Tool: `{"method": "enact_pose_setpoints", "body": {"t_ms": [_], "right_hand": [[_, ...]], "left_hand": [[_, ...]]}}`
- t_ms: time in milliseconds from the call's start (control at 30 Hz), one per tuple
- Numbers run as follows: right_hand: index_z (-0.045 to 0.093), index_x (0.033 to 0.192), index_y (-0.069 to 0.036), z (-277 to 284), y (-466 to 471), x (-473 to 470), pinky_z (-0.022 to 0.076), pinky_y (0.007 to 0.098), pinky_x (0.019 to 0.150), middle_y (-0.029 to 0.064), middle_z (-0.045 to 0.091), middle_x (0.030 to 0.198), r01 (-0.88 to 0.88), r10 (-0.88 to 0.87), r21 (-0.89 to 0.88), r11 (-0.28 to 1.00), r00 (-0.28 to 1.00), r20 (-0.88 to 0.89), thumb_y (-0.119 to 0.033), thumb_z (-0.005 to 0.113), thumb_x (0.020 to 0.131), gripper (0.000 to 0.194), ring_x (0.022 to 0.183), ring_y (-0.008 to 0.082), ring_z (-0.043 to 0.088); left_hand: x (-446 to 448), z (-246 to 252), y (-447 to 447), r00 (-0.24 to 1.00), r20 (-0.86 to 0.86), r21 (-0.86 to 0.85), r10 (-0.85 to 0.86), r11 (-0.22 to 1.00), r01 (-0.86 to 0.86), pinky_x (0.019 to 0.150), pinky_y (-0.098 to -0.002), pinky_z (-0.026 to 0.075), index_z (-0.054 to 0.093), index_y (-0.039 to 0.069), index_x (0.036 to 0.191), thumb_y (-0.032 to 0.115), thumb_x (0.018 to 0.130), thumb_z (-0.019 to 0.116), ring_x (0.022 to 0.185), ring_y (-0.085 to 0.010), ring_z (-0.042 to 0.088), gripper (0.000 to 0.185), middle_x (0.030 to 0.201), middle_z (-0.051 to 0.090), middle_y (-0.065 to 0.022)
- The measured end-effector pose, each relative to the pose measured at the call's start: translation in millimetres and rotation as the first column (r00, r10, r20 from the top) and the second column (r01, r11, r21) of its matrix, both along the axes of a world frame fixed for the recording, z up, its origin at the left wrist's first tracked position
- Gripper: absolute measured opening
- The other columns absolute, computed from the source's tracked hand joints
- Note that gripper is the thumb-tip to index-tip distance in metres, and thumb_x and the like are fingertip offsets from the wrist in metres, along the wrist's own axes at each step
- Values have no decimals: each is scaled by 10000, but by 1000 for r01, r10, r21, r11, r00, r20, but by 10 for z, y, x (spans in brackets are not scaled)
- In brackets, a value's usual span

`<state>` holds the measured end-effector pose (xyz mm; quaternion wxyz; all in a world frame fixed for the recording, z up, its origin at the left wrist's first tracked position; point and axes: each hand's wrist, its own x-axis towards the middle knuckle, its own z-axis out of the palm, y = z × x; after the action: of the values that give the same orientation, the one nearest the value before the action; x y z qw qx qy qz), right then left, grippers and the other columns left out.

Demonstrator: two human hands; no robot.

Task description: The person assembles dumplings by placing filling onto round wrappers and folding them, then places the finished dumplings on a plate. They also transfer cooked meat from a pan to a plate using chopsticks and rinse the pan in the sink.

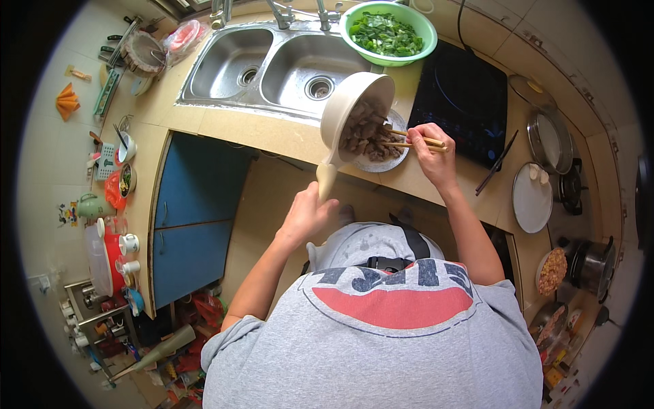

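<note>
My left hand [305,213] grips the cream handle of a white pan [340,110], which is tipped steeply over a plate [380,164] at the counter's front edge. Cooked sliced meat [364,125] lies partly inside the pan and partly on the plate below its rim. In my right hand [435,153] is a pair of wooden chopsticks [426,139], their tips in the meat. The pan's wall and the meat cover much of the plate.
Behind the pan is a double steel sink [225,61]. A green basin [347,43] of chopped greens stands beside it. Right of the plate lie a black induction cooktop [460,97], dark chopsticks [496,162] and a white plate [531,204] holding small pale pieces.
</note>
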<state>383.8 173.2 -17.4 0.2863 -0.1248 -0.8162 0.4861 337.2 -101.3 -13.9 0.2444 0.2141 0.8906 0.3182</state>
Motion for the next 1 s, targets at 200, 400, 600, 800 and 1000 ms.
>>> {"method": "enact_pose_setpoints", "body": {"t_ms": [200, 400, 600, 800, 1000], "right_hand": [[615, 746, 19, 216, 39, -92, 457, 267, 562, 72, 589, 719, 36, -58, -168, 985, 990, -127, -106, 610, 873, 179, 645, 123, 574], [613, 839, 29, -206, 26, -358, 565, 263, 698, 48, 598, 822, -47, 41, -93, 995, 997, -65, -90, 568, 911, 146, 752, 106, 611], [619, 822, 49, -242, 81, -245, 562, 252, 682, 59, 604, 802, -3, 6, -162, 987, 1000, 21, -74, 588, 896, 146, 740, 125, 647], [629, 811, 42, -135, 108, -186, 524, 236, 629, 50, 635, 750, 10, -1, -217, 976, 999, 41, -120, 604, 895, 184, 704, 123, 655], [635, 775, 46, -13, 152, -199, 515, 240, 574, 57, 611, 723, 17, -9, -248, 969, 999, 35, -123, 628, 871, 194, 635, 126, 645]], "left_hand": [[-4, -5, -36, 1000, -16, 0, 2, 1000, -2, 599, -391, 474, 415, -41, 841, 70, 849, 611, 787, -334, 668, 225, 737, 610, -244], [23, -6, -40, 999, -34, -14, -10, 1000, 9, 670, -493, 461, 452, -62, 869, 182, 816, 644, 792, -476, 577, 315, 757, 579, -312], [15, 61, 12, 1000, 0, -65, 30, 997, -30, 686, -498, 464, 453, -55, 879, 191, 817, 641, 800, -479, 573, 316, 769, 583, -310], [-21, -31, -14, 995, -100, -71, 7, 997, -14, 612, -409, 492, 397, -37, 837, 45, 841, 604, 829, -359, 660, 223, 769, 624, -267], [-50, -37, -31, 994, -99, -58, 38, 997, -44, 641, -414, 489, 409, -31, 860, 43, 840, 603, 847, -357, 656, 208, 791, 633, -257]]}}
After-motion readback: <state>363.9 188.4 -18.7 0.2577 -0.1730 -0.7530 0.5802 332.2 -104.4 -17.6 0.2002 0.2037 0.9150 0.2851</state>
